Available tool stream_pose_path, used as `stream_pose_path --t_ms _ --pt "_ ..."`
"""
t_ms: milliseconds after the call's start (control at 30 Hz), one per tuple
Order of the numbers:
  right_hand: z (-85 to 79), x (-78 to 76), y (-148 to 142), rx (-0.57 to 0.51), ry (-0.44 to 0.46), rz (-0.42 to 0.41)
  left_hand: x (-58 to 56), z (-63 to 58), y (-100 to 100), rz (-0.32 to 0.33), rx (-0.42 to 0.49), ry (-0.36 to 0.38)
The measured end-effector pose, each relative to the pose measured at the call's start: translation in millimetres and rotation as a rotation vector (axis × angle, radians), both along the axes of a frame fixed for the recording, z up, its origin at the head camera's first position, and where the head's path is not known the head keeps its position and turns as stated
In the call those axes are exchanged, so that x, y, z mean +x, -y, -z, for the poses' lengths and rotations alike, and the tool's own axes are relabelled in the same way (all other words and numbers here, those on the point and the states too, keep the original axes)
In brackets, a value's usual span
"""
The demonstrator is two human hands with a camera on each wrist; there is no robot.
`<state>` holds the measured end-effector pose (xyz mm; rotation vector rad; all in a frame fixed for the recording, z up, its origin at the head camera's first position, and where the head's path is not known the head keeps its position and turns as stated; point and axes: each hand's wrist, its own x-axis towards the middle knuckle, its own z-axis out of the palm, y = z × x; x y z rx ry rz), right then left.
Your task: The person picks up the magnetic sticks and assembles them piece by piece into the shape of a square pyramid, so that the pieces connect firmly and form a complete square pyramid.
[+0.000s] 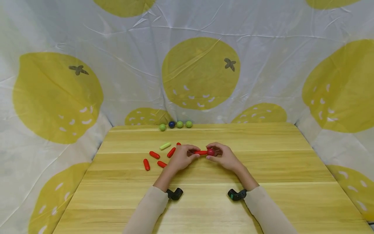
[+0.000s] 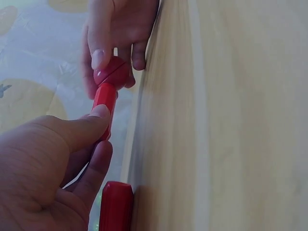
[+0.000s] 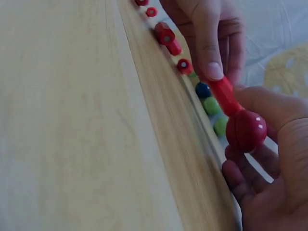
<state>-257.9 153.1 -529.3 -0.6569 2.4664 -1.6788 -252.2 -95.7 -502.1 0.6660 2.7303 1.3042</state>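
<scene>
My left hand (image 1: 181,156) pinches a short red rod (image 1: 201,152) between thumb and fingers. A dark red ball (image 1: 210,152) with a seam around it is held between the thumb and fingers of my right hand (image 1: 225,156). Rod and ball meet end to end between the hands, as the right wrist view shows with the ball (image 3: 245,130) against the rod's tip. In the left wrist view another red rod (image 2: 116,204) appears below my left hand. Part of the held rod is hidden by the left fingers.
Several loose red rods (image 1: 154,155) lie left of my left hand, with grey dots on their ends. Among them is a pale green rod (image 1: 165,146). Green balls (image 1: 180,124) and a blue ball (image 1: 171,124) line the wooden table's (image 1: 263,162) back edge, before a lemon-print cloth (image 1: 201,22).
</scene>
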Motion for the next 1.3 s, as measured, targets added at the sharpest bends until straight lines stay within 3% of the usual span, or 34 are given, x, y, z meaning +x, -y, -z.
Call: stream_pose_path --t_ms 233,567,700,833,1033,1300 --pt "-1.4 1.8 2.0 0.085 -0.062 -0.031 0.7 3.6 -6.4 0.016 -0.029 -0.034" --pt "1.9 0.8 4.4 0.219 -0.106 -0.018 2.0 4.7 -10.6 0.035 0.001 0.006" --pt "3.9 0.3 6.5 0.216 -0.095 -0.015 2.5 5.7 -6.3 0.031 0.020 0.040" --pt "5.1 -0.9 7.2 0.193 -0.087 -0.002 1.2 3.3 2.3 -0.011 0.055 0.054" --pt "4.4 -1.1 3.6 0.163 -0.053 0.030 -5.9 -5.4 21.3 -0.082 0.033 0.024" --pt "3.9 0.4 1.9 0.176 -0.043 0.020 -26.9 -21.2 65.2 -0.165 0.030 0.002"
